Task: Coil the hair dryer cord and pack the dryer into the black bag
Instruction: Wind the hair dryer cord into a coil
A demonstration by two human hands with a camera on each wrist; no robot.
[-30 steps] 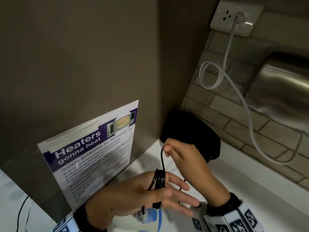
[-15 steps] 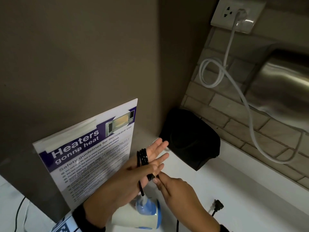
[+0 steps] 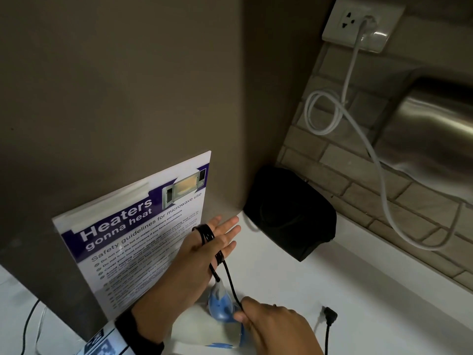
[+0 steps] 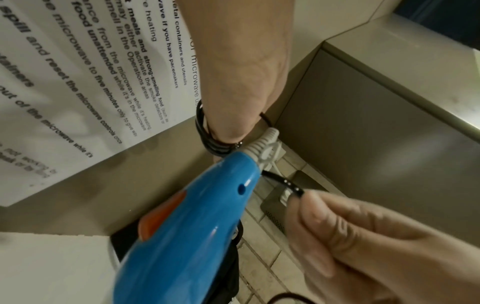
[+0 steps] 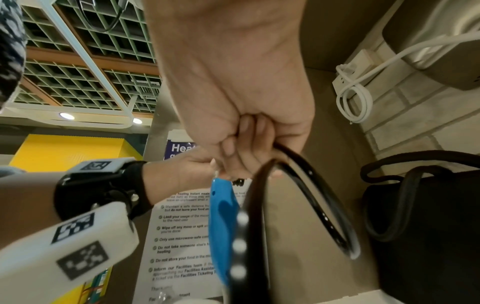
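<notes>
Desk point(image 3: 320, 285), white and wide, fills the lower half of the head view, with a brick-tiled wall rising at 2 o'clock and a grey panel at 10 o'clock. Steel appliance point(image 3: 435, 129) hangs on the brick wall at 3 o'clock, its white cable point(image 3: 378, 175) looping up to a wall socket point(image 3: 363, 24) at 1 o'clock. Microwave safety poster point(image 3: 133, 237) leans on the grey panel at 9 o'clock. Black bag point(image 3: 289, 213) sits on the desk in the corner near the middle of the view, at 1 o'clock from the hands, apart from both of them.

Left hand point(image 3: 202, 252) is held flat with fingers straight and spread a little, pointing toward the bag; several turns of the black cord point(image 3: 231, 283) wrap around its fingers as a glossy coil. Right hand point(image 3: 271, 326), at 5 o'clock from the left, has its fingers curled and pinches the loose run of cord between thumb and fingertips; the cord stretches up from this pinch to the coil. Hair dryer point(image 3: 220, 306), blue and white with a ribbed grey cord sleeve, lies on the desk directly under the hands, its cord end pointing up toward the left palm. Plug point(image 3: 330, 316) lies on the desk at 3 o'clock from the right hand, free of it
</notes>
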